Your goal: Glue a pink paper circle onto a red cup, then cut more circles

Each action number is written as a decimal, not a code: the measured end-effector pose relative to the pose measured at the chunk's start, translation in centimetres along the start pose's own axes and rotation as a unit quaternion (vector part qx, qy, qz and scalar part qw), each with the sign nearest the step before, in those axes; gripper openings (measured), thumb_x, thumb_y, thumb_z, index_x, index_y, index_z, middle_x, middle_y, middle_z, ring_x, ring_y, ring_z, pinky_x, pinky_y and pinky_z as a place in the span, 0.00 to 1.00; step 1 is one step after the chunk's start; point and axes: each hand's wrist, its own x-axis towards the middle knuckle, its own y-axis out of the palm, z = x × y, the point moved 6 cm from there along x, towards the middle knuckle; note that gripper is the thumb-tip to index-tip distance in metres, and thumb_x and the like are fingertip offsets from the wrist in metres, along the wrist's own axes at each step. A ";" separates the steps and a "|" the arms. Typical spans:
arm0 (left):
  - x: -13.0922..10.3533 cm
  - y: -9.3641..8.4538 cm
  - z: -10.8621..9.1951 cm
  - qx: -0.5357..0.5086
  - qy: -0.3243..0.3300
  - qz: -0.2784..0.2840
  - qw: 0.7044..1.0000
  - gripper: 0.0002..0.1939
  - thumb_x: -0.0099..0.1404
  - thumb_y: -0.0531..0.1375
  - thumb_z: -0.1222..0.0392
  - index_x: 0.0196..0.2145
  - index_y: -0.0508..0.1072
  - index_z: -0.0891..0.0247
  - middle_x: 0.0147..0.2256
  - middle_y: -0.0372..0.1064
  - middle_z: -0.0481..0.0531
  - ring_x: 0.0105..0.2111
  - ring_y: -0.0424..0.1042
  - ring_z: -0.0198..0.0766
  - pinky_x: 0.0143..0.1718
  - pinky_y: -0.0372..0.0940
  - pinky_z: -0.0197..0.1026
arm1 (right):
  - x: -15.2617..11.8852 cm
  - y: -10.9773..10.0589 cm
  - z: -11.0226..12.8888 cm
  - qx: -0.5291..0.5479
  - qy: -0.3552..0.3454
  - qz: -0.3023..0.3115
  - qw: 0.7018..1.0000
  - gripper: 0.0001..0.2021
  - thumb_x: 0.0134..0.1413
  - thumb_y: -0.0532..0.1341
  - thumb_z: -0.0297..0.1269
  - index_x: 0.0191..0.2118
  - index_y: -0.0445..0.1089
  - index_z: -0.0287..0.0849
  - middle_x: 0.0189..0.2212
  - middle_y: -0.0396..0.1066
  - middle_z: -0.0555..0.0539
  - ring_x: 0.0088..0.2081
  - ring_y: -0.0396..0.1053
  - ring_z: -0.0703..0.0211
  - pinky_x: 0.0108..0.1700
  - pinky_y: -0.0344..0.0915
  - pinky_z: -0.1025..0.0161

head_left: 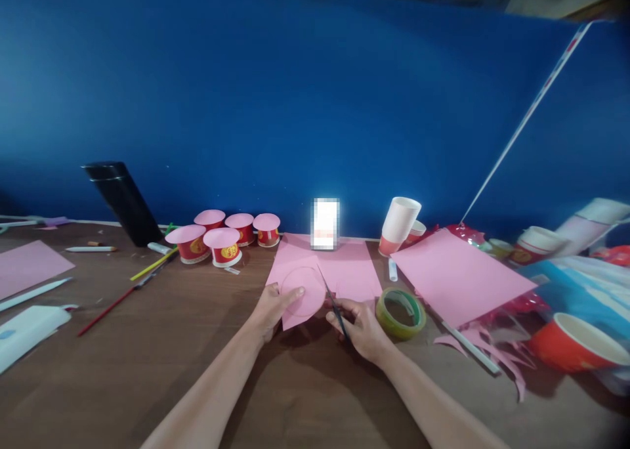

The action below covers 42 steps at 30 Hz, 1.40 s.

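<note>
My left hand [272,304] grips a piece of pink paper [301,291] with a circle outline drawn on it, thumb on top and fingers underneath. Scissors [336,311] are in my right hand [358,324], their blades pointing up and away at the right edge of that piece. Part of the outline's right side appears trimmed. Behind the hands, a larger pink sheet [352,258] lies on the brown table [197,383]. A roll of green-yellow tape [400,312] rests just right of my right hand.
Red cups [222,249] topped with pink discs stand at the back left, near a black bottle [125,203]. White cups [399,222], another pink sheet [457,278], paper scraps [506,354] and an orange-red cup [575,344] are at the right. A blurred bright device [325,224] stands at the back.
</note>
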 end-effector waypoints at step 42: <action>-0.2 -0.7 0.0 -0.093 0.066 0.025 0.993 0.12 0.48 0.66 0.63 0.33 0.72 0.67 0.31 0.73 0.51 0.26 0.69 0.29 0.26 0.62 0.28 | -0.2 0.3 0.0 0.016 -0.068 -0.041 0.997 0.14 0.45 0.61 0.43 0.36 0.67 0.39 0.20 0.65 0.52 0.22 0.62 0.64 0.23 0.60 0.69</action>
